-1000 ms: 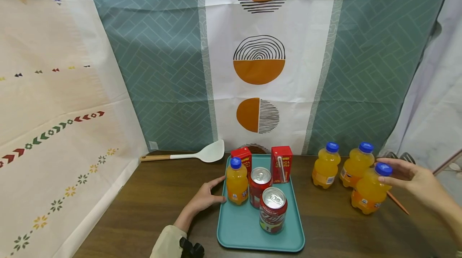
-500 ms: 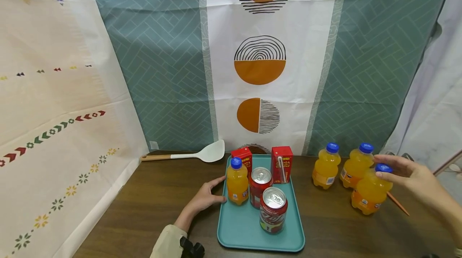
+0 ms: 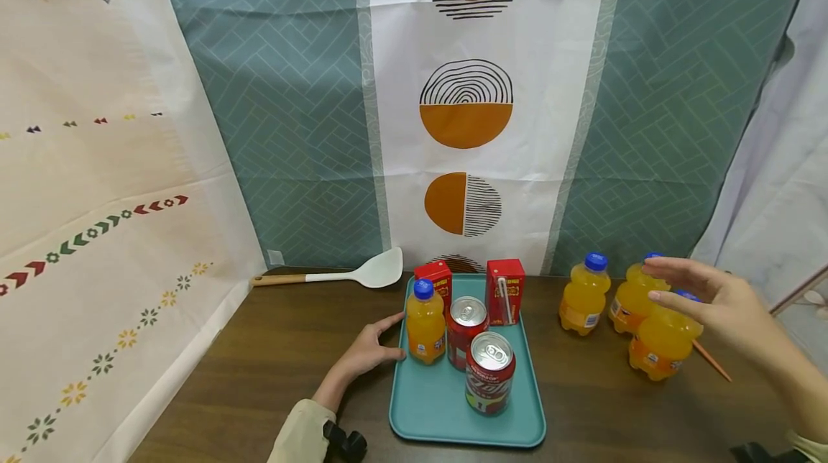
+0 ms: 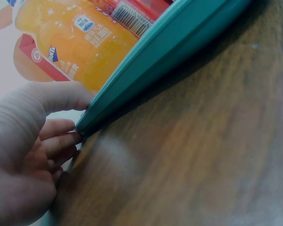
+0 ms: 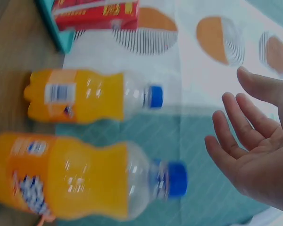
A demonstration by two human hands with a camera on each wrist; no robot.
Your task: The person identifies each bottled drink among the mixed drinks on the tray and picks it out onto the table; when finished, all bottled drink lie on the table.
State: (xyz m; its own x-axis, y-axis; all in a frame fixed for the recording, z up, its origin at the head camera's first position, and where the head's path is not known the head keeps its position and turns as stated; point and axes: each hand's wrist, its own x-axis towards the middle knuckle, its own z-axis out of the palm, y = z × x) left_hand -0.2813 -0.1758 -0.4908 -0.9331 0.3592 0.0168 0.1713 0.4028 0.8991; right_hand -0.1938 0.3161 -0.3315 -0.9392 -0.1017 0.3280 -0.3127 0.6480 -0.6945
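Observation:
My left hand (image 3: pixel 364 356) rests against the left edge of a teal tray (image 3: pixel 420 427), thumb and fingertips spread along the rim. In the left wrist view, the thumb (image 4: pixel 68 96) is right at that rim. On the tray stand an orange soda bottle (image 3: pixel 425 330), two soda cans (image 3: pixel 489 384) and two red drink cartons (image 3: pixel 505 290). My right hand (image 3: pixel 724 298) holds nothing, its fingers loosely curved above the front of three orange soda bottles (image 3: pixel 661 348) at the right. In the right wrist view, the hand (image 5: pixel 254 141) is apart from the blue caps.
A white spatula (image 3: pixel 382 269) with a wooden handle lies at the back, left of the tray. The other two bottles (image 3: pixel 584 301) stand behind the front one. A thin orange-brown stick (image 3: pixel 713 362) lies on the wooden table (image 3: pixel 272 348). Patterned cloths (image 3: pixel 310 125) hang behind.
My right hand has let go of the front bottle's blue cap and lifted above it, fingers opened wider. The bottle stays standing. My left hand keeps its place at the tray.

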